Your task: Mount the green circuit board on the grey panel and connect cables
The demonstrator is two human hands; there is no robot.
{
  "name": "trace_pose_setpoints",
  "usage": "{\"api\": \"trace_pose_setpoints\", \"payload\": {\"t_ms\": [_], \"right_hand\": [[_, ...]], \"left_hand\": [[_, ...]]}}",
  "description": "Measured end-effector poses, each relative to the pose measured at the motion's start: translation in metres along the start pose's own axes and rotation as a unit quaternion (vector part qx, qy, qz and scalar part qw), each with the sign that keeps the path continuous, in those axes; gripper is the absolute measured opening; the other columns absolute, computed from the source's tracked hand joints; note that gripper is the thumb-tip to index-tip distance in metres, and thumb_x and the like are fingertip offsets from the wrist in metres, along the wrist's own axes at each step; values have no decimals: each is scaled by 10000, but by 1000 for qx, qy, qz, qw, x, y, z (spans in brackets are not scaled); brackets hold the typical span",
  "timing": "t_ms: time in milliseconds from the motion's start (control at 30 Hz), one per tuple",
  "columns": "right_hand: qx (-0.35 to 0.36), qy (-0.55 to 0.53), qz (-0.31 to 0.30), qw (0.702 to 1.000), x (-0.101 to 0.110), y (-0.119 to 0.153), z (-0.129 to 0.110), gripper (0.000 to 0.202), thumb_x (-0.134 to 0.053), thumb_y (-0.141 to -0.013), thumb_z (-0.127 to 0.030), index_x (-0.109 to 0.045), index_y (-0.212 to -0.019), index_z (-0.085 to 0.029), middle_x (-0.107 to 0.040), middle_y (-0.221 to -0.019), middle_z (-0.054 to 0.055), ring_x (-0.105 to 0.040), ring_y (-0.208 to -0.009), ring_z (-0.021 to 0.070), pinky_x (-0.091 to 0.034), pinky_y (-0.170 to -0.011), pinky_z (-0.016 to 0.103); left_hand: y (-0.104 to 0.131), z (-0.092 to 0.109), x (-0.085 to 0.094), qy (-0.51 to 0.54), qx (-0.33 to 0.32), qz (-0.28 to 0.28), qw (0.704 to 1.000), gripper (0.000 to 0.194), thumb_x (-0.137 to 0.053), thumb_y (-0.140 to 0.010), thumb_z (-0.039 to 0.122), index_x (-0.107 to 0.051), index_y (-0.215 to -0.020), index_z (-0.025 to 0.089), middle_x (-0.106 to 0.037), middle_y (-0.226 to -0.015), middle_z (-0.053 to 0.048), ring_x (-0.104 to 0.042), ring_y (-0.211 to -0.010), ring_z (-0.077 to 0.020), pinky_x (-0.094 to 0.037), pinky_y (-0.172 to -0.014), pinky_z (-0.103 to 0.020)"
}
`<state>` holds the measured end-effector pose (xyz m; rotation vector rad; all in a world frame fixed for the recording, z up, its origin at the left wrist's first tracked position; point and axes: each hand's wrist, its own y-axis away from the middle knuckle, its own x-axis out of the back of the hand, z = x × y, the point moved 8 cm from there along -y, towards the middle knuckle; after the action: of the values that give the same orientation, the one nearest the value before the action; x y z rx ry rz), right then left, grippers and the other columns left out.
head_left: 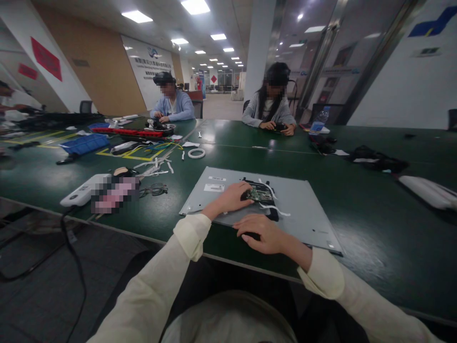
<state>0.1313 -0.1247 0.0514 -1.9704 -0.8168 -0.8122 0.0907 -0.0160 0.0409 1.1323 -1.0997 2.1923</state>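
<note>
A flat grey panel (pixel 303 209) lies on the green table in front of me. A green circuit board (pixel 262 193) in a black frame sits on its middle, with white strips of tape beside it. My left hand (pixel 236 196) rests over the panel, its fingertips at the left edge of the board around something dark. My right hand (pixel 262 233) lies at the panel's near edge, fingers curled over a small black object that I cannot make out.
Left on the green table (pixel 143 214) are a white power bank (pixel 85 189), glasses (pixel 154 190), a tape roll (pixel 196 153) and a blue tray (pixel 84 143). Two people sit across. A bottle (pixel 320 120) and a white case (pixel 426 192) are right.
</note>
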Motion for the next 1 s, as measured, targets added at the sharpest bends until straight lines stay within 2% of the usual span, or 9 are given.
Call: {"api": "trace_pose_setpoints", "payload": {"t_ms": [100,467,1000], "right_hand": [[-3,-5,3,1000,0,0,1,194,-470,-812,-191,-653,-869,-162,-667,-972,82,-611,-934,181,-475,-857,330],[-14,-3,-6,1000,0,-1,1,184,-462,-827,-202,-643,-847,-170,-664,-985,83,-617,-927,182,-475,-848,329],[-19,-2,-3,1000,0,-1,3,189,-463,-832,-197,-650,-835,-171,-668,-977,73,-615,-930,178,-478,-841,320]], "left_hand": [[2,4,-4,-15,4,-13,1000,347,-579,-792,316,-483,-1093,172,-533,-1125,-97,-512,-1030,-220,-410,-890,-371],[4,-3,-6,-18,19,-21,999,364,-596,-772,270,-490,-1108,178,-537,-1105,-96,-520,-1015,-228,-419,-875,-373],[4,0,-8,-33,5,-44,998,380,-576,-788,286,-489,-1140,171,-538,-1136,-106,-521,-1026,-227,-412,-889,-364]]}}
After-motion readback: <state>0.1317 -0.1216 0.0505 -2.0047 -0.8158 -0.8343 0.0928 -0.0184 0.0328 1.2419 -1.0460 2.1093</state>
